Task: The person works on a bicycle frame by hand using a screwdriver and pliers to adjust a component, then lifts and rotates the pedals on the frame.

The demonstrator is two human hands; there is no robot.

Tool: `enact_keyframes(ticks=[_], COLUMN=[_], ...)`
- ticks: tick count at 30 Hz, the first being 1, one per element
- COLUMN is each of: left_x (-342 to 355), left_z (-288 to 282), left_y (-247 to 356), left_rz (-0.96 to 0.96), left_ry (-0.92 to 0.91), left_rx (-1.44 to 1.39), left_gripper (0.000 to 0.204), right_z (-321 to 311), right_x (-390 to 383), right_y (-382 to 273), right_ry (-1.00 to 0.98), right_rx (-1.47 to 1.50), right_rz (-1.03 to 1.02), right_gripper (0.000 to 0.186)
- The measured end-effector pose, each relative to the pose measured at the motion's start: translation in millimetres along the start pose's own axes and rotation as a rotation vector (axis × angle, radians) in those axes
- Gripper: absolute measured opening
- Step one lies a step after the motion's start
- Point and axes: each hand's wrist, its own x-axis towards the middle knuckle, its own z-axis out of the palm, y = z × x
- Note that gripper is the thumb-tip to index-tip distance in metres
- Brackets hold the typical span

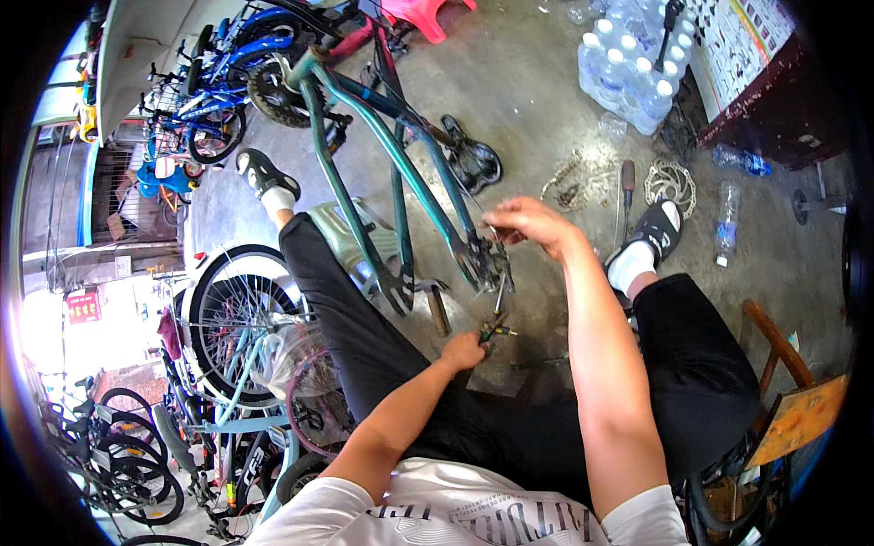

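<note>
A teal bicycle frame [410,182] lies tilted in front of me, its rear dropout [473,259] nearest my hands. My right hand [533,223] is closed beside that end, fingertips pinched by a thin cable, on what exactly I cannot make out. A small metal mechanism [499,271] hangs just below it. My left hand [464,350] is closed on a multi-armed wrench tool [496,329], with a slim shank pointing up toward that mechanism. A hammer [439,308] lies beside the tool, beyond my left hand.
A screwdriver [626,187], brake rotor [667,187], black saddle-like part [473,159] and plastic bottle [726,223] lie on the concrete floor. Several bicycles [209,109] stand left. Packed water bottles [628,77], a green stool [360,232] and a wooden chair [792,419] surround me.
</note>
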Motion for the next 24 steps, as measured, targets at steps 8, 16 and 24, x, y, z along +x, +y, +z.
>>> enact_keyframes(ticks=[8,16,24], left_x=[1.5,9.6,8.1], left_z=[-2.0,11.7,8.5], left_y=[1.4,-10.9,-4.2], left_rz=[-0.044,0.006,-0.004], left_ry=[-0.035,0.023,-0.004], left_rx=[0.001,0.013,0.028], left_gripper=[0.047,0.048,0.05], right_z=[-0.3,9.0,4.4], right_x=[4.1,13.6,6.3], right_y=[-2.1,20.2,6.4], right_ry=[-0.037,0.265,0.143], right_rx=[-0.088,-0.301,0.058], right_rz=[0.006,-0.134,-0.051], right_gripper=[0.035,0.031,0.027])
